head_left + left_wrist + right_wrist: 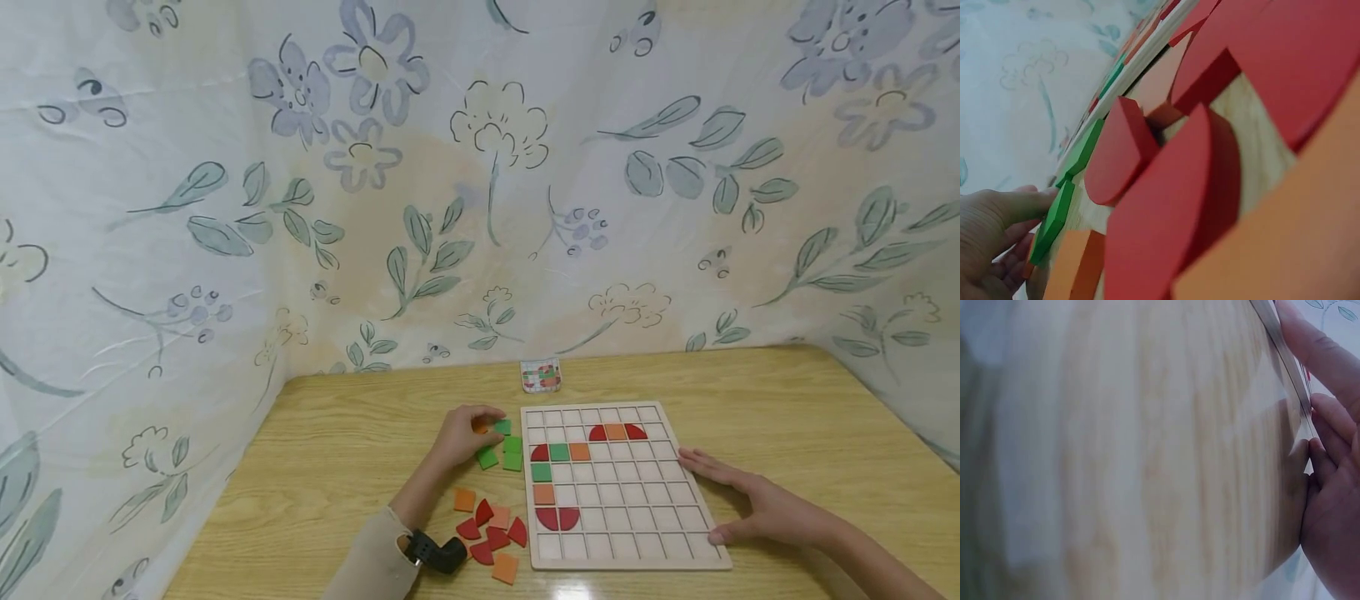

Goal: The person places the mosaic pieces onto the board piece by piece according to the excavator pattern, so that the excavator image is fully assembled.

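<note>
My left hand is over the table left of the grid board, thumb and forefinger spread around an orange square tile that they partly hide. Beside its fingertips lie several green square tiles; the left wrist view shows the thumb close to a green tile. The wooden grid board holds red quarter-round, green and orange tiles in its upper rows and left column. My right hand rests at the board's right edge, thumb near the lower corner and fingers extended; these fingers also show in the right wrist view.
Several loose red quarter-round tiles and orange squares lie by the left forearm, close to the board's left edge. A small pattern card is behind the board. Flowered cloth hangs at the back and sides of the wooden table.
</note>
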Motion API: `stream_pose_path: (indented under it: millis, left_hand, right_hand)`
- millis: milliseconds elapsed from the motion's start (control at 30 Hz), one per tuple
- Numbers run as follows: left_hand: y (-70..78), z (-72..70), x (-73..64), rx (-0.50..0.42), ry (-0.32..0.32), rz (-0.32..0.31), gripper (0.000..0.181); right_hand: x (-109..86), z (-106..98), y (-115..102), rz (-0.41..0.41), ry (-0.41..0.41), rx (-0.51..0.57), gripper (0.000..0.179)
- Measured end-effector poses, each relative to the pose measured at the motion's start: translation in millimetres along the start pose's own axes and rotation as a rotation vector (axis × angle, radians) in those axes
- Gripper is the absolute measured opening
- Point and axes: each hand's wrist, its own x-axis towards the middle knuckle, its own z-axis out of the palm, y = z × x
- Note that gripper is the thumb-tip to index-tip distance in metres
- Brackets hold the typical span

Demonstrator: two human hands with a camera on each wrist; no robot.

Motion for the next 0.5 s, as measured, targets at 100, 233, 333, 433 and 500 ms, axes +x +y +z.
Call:
stream_pose_path:
  millis: [100,233,333,433,500]
  left_hand:
    - [-1.4,0.0,-0.7,-0.012,0.023,0.006,0.026]
    - [-2.0,-3.3,-1.3,-0.074,0.074,-0.069,0.025]
    - [0.0,-8.7,-1.9,-0.142,0.100,-0.133,0.029]
    - [3.6,-13.6,-2.3,-0.177,0.112,-0.138,0.034]
    - [5.9,-15.3,-1.9,-0.167,0.117,-0.111,0.036]
  right_hand:
    - [0.2,1,0,0.021,-0.006,-0.003,0.083]
    - [0.5,1,3,0.015,-0.005,-0.005,0.083]
    - [0.2,1,5,0.004,-0.002,-0.018,0.083]
    - [0.0,0,5,0.024,-0.003,-0.042,0.083]
    - [0.0,0,5,0.036,-0.005,-0.045,0.083]
